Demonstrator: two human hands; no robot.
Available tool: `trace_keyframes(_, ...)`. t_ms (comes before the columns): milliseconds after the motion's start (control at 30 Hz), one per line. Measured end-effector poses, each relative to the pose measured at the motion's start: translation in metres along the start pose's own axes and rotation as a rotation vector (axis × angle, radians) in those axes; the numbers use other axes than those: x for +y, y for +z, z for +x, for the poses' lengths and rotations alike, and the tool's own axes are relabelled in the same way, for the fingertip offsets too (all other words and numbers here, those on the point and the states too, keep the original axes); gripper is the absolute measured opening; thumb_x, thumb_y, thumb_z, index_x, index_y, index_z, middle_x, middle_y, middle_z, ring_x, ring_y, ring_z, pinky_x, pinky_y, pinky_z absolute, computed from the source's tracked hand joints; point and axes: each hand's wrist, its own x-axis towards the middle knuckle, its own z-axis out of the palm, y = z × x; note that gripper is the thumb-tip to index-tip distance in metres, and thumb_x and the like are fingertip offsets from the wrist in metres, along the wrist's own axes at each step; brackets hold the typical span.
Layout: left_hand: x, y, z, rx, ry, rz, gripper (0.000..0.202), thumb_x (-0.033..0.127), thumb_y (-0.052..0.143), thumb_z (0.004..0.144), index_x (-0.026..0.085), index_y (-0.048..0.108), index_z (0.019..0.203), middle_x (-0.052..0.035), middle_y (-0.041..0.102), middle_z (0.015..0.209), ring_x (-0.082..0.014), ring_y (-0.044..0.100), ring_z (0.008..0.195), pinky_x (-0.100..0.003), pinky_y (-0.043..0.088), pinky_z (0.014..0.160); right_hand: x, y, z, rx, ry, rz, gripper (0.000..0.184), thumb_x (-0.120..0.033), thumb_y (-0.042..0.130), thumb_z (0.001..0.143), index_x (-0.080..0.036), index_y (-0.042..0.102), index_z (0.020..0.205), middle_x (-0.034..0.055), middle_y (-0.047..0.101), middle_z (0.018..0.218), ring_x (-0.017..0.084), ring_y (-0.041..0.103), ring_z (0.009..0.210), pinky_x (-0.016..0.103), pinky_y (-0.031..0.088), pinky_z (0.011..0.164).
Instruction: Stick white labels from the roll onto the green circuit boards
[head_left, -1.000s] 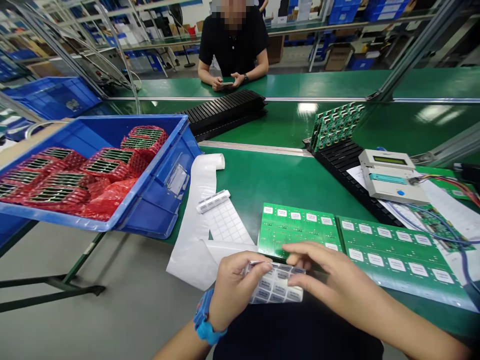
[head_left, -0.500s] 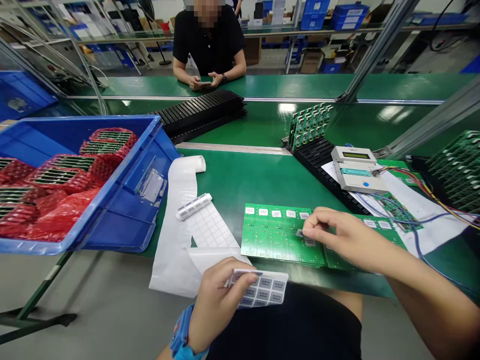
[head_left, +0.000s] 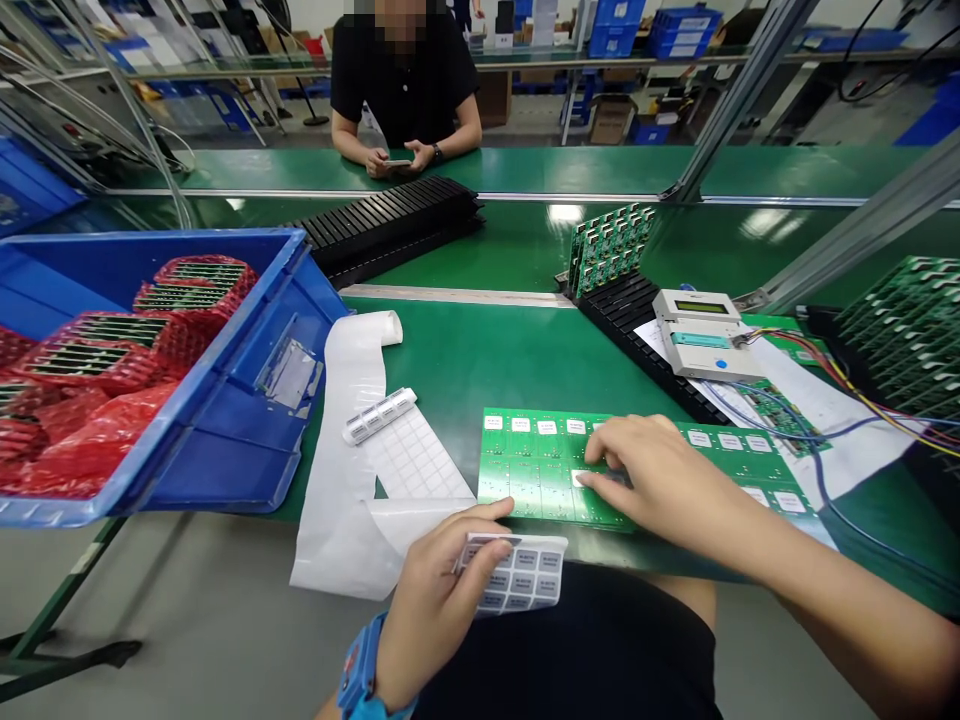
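Note:
My left hand (head_left: 457, 575) grips a folded sheet of printed labels (head_left: 525, 572) between thumb and fingers, just in front of the table edge. Over a green circuit board panel (head_left: 525, 490), my right hand (head_left: 645, 465) has thumb and forefinger drawn together at a small white label (head_left: 579, 478) in the panel's second row. White labels line the panel's top row. A second labelled panel (head_left: 757, 465) lies to the right, partly under my right forearm. Left of the boards, a partly used label sheet (head_left: 420, 455) with a curled end rests on white backing paper (head_left: 337, 480).
A blue crate (head_left: 247, 440) with boards in red bubble wrap stands at left. Black racks (head_left: 397, 225) lie behind. Upright boards (head_left: 611, 245) sit in another rack near a grey device (head_left: 705, 335) with wires. Across the bench, a person holds a phone.
My right hand has shifted left along the panel, and a label now shows at its fingertips in the second row. My left hand still holds the label sheet. The view has shifted slightly.

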Motion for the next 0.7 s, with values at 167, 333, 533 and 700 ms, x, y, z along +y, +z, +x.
trace_keyframes(167, 0.003, -0.001, 0.000, 0.004, 0.005, -0.021, 0.021, 0.023, 0.042, 0.091, 0.023, 0.062, 0.098, -0.0019, 0.062, 0.117, -0.0167, 0.055, 0.112, -0.028, 0.045, 0.092, -0.006, -0.002, 0.005, -0.073, -0.020, 0.253, 0.007, -0.018, 0.046, 0.082, -0.022, 0.044, 0.087, 0.0010, 0.057, 0.084, 0.016, 0.053, 0.077, 0.030, 0.040, 0.067)
trace_keyframes(333, 0.002, 0.000, 0.001, 0.044, -0.036, -0.029, 0.024, 0.026, 0.040, 0.092, 0.022, 0.064, 0.097, -0.0018, 0.065, 0.112, -0.0155, 0.059, 0.104, -0.025, 0.047, 0.087, -0.016, 0.008, 0.020, -0.213, 0.004, 0.506, 0.013, -0.017, 0.045, 0.083, -0.024, 0.043, 0.095, -0.0020, 0.056, 0.081, 0.013, 0.054, 0.072, 0.027, 0.042, 0.065)
trace_keyframes(533, 0.002, 0.001, 0.002, 0.053, -0.063, -0.052, 0.028, 0.030, 0.040, 0.092, 0.022, 0.064, 0.105, -0.0027, 0.066, 0.110, -0.0146, 0.061, 0.097, -0.023, 0.047, 0.083, -0.017, 0.014, 0.024, -0.215, -0.003, 0.487, 0.015, -0.013, 0.045, 0.083, -0.024, 0.043, 0.094, -0.0028, 0.058, 0.079, 0.013, 0.055, 0.071, 0.027, 0.042, 0.064)
trace_keyframes(700, 0.006, -0.002, 0.000, 0.041, -0.081, -0.107, 0.034, 0.029, 0.032, 0.095, 0.022, 0.060, 0.112, -0.0029, 0.062, 0.116, -0.0147, 0.056, 0.106, -0.026, 0.042, 0.092, -0.021, 0.018, 0.014, -0.082, -0.113, 0.216, 0.010, -0.012, 0.044, 0.084, -0.022, 0.047, 0.084, 0.0020, 0.057, 0.087, 0.017, 0.053, 0.077, 0.032, 0.041, 0.066)
